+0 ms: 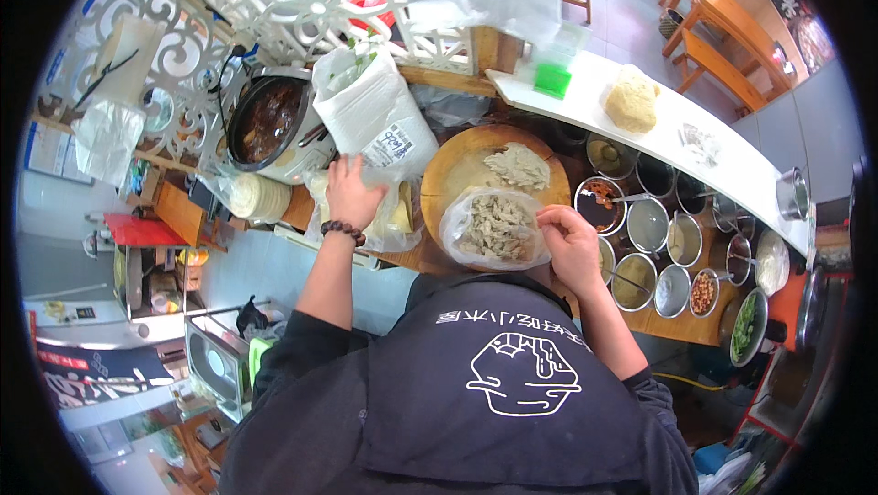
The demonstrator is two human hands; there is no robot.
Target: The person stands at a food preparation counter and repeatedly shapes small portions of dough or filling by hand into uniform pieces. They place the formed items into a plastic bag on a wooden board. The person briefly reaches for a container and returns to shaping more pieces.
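Note:
My right hand (575,248) pinches the right rim of a clear plastic bag (453,243). Shredded, greyish-beige food that looks like cooked meat (495,226) fills this open bag. The bag sits on the near part of a round wooden chopping board (446,169), and a flatter heap of pale shreds (518,166) lies farther back on the board. To the left, my left hand (354,195), with a beaded bracelet at the wrist, is spread over another clear plastic bag (374,238). Pale yellowish pieces (403,210) show through that bag. My left fingertips are by a white textured paper bag (374,111).
A pot of dark brown stew (269,121) stands back left, near stacked pale flatbreads (259,197). Right of the board are several metal sauce bowls (648,226), some holding spoons, and a bowl of chopped greens (744,327). A dough-like lump (631,99) rests on a white ledge (720,173).

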